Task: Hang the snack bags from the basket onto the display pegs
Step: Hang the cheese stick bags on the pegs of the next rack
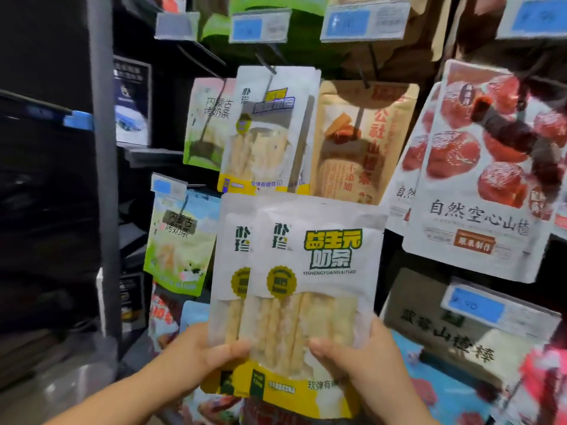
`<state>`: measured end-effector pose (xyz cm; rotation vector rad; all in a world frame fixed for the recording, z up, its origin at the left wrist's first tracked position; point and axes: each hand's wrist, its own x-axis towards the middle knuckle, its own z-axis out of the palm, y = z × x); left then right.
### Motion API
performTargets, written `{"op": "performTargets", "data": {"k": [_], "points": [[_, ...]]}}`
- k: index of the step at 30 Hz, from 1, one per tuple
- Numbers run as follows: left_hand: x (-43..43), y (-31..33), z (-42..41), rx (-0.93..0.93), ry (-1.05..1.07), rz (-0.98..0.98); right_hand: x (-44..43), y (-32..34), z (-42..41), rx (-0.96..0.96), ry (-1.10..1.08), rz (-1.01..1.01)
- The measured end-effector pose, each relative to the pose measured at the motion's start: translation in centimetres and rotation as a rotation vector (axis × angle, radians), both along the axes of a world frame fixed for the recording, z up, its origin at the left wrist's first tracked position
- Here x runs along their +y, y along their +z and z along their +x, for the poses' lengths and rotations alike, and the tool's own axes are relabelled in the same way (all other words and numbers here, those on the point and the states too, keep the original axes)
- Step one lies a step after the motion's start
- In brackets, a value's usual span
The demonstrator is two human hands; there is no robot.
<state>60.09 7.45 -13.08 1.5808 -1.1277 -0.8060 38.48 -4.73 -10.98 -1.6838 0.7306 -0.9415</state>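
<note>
Two snack bags point(306, 265), lower centre: upright, long axis vertical. Left hand point(211, 352) and right hand point(359, 357) pinch their lower part, fingers point(379, 329) curled behind. Matching peg point(266, 63) directly above the tops.

I am seeing a grey upright post point(104, 179) running down the left, with a blue clip point(78, 120) sticking out just beside it. A dark poster point(132, 99) is showing behind the post. Blue-and-white price labels point(260, 27) are hanging along the top. A red-fruit bag point(478, 179) is hanging at the right, overlapping a brown bag point(365, 139).
</note>
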Motion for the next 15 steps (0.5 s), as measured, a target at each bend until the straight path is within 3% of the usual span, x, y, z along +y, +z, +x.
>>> {"op": "performTargets", "data": {"k": [8, 15], "points": [[3.1, -1.9, 7.6, 0.089, 0.207, -0.013, 0.1, -2.6, 5.9, 0.059, 0.053, -0.014], [4.1, -3.9, 11.8, 0.038, 0.475, 0.032, 0.8, -7.0, 9.5, 0.092, 0.077, 0.137]]}}
